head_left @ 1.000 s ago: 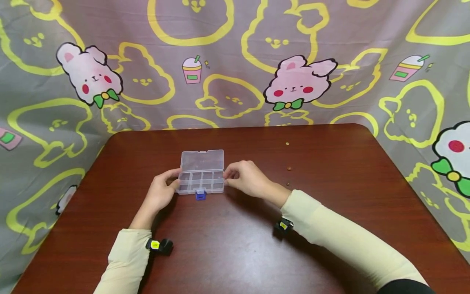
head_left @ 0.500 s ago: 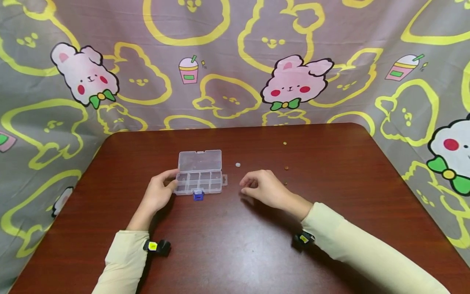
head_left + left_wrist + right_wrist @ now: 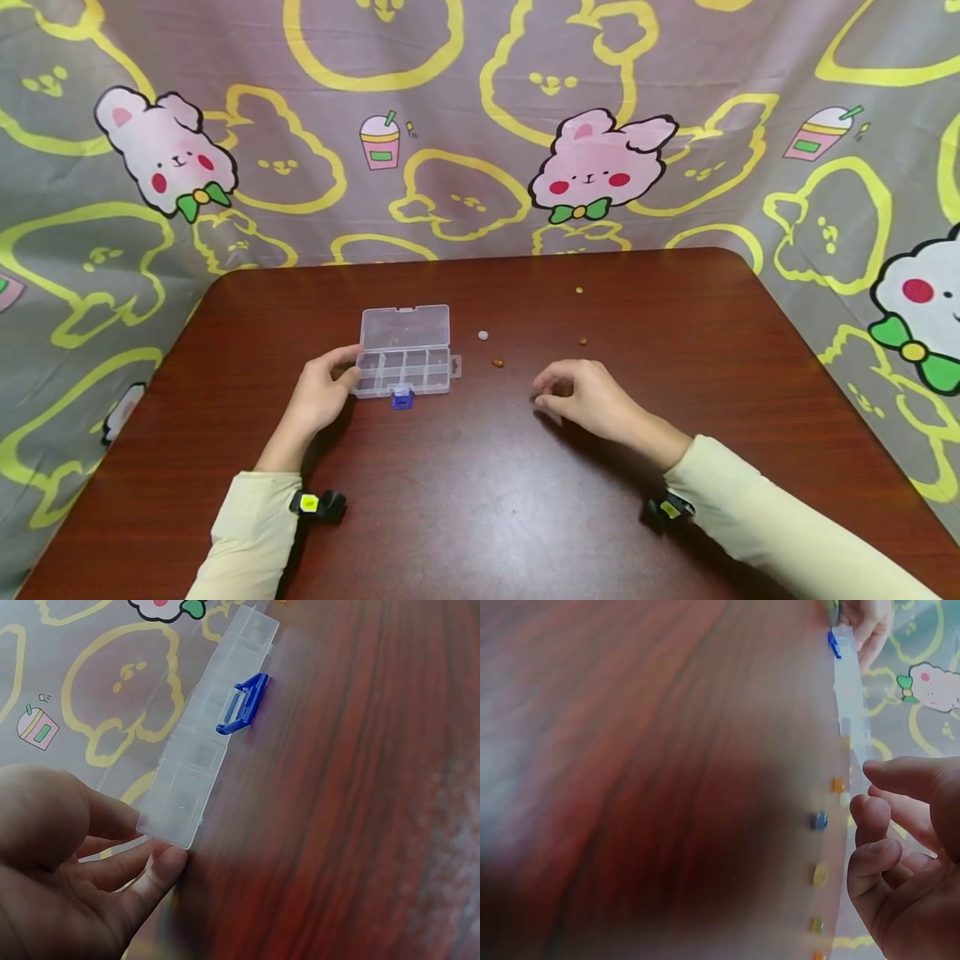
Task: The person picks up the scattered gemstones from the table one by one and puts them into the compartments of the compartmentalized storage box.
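A clear plastic compartment box (image 3: 375,385) lies on the table with its lid (image 3: 405,328) raised at the back and a blue latch (image 3: 402,400) at the front. My left hand (image 3: 317,398) pinches its left end, thumb at the front and fingers behind, as the left wrist view also shows. To the right, my right hand (image 3: 596,404) hovers low over the table, fingers loosely bent and apart from the thumb, holding nothing. Between it and the box lie a white pill-like piece (image 3: 483,335) and an amber one (image 3: 498,362).
Farther right lie a brownish piece (image 3: 582,341) and a yellow piece (image 3: 579,290). The right wrist view shows several small coloured pieces near the hand, including a blue one (image 3: 820,820). A patterned cloth (image 3: 465,108) hangs behind the table (image 3: 465,533).
My right hand has drawn away from the box's right end, rightward and toward me, uncovering the hanging tab, the white piece and the amber piece. My left hand keeps its hold.
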{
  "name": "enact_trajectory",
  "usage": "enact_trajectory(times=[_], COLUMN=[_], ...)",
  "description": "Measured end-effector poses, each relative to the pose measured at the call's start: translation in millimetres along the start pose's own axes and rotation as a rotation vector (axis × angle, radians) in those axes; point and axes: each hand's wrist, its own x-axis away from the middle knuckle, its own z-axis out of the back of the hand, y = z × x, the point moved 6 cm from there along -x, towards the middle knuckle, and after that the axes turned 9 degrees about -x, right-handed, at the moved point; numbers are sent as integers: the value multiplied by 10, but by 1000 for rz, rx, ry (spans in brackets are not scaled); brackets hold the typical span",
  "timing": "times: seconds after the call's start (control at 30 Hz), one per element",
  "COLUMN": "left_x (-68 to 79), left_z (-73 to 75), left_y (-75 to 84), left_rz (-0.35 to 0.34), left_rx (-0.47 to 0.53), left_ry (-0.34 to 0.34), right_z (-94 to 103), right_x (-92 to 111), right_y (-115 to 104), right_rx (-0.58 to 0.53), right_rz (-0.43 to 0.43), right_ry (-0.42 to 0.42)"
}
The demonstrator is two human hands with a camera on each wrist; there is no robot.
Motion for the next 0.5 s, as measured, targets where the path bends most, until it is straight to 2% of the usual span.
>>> enact_trajectory(times=[0.23,0.5], left_x=[-4,-9], left_z=[0,-6], left_y=[-1,2], left_rz=[-4,-18], left_rx=[-13,-6], left_ry=[-2,6], right_z=[124,185], right_x=[157,257], right_y=[127,240], right_rx=[3,1], right_rz=[-38,-42], right_ry=[28,41])
